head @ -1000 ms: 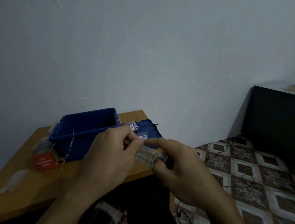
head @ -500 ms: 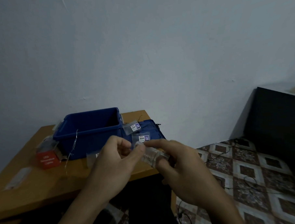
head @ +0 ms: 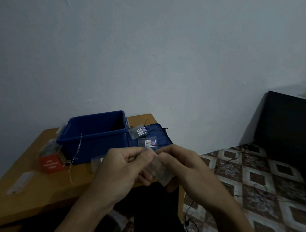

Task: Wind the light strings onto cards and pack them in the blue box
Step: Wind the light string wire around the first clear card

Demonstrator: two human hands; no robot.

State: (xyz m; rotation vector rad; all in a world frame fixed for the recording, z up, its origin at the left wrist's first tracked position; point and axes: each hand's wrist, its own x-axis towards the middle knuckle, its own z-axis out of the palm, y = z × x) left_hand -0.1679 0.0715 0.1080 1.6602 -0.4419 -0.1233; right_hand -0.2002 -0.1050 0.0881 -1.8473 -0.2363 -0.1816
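Both hands meet over the front edge of the wooden table (head: 31, 189). My left hand (head: 122, 169) and my right hand (head: 183, 168) pinch a small clear packet (head: 158, 167) between them, each at one side. The open blue box (head: 95, 136) stands behind my left hand. A thin wire light string (head: 77, 153) hangs over its front wall down onto the table. Two clear packets with labels (head: 148, 142) lie on the blue lid (head: 158, 135) right of the box. Another clear packet (head: 97, 163) lies partly hidden behind my left hand.
A red carton (head: 50, 163) with a clear packet on it sits left of the box. A pale strip (head: 19, 182) lies near the table's left front. Black cables (head: 234, 159) trail over the patterned floor at right, beside a black cabinet (head: 288, 130).
The hands came closer together and turned the clear packet more upright. The camera view shifted slightly, so the box and table appear a little further right.
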